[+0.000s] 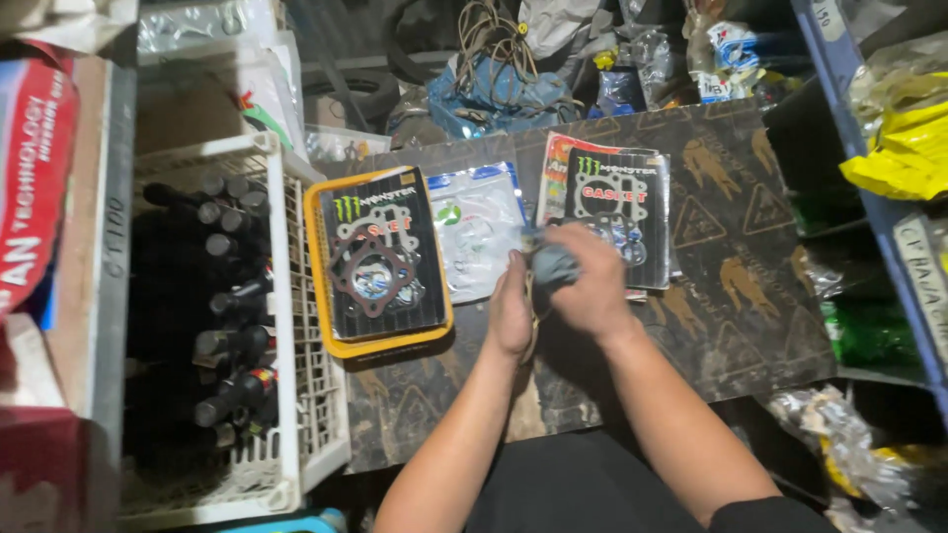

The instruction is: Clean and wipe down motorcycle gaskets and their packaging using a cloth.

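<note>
My left hand (512, 314) and my right hand (591, 278) meet over a dark printed board (750, 296), both closed around a small grey-blue object (551, 265) that my fingers mostly hide. A thin cord hangs from it beside my left palm. Just left of my hands lies a black gasket pack with an orange edge (380, 259). A clear plastic gasket pack (479, 229) lies in the middle, right behind my hands. Another black gasket pack (622, 202) is stacked on others under my right hand.
A white plastic crate (296, 395) full of dark bottles stands at the left. Boxes line the far left edge. Bags, cables and a tyre crowd the back. Blue metal shelving (884, 207) with yellow and green packets runs along the right.
</note>
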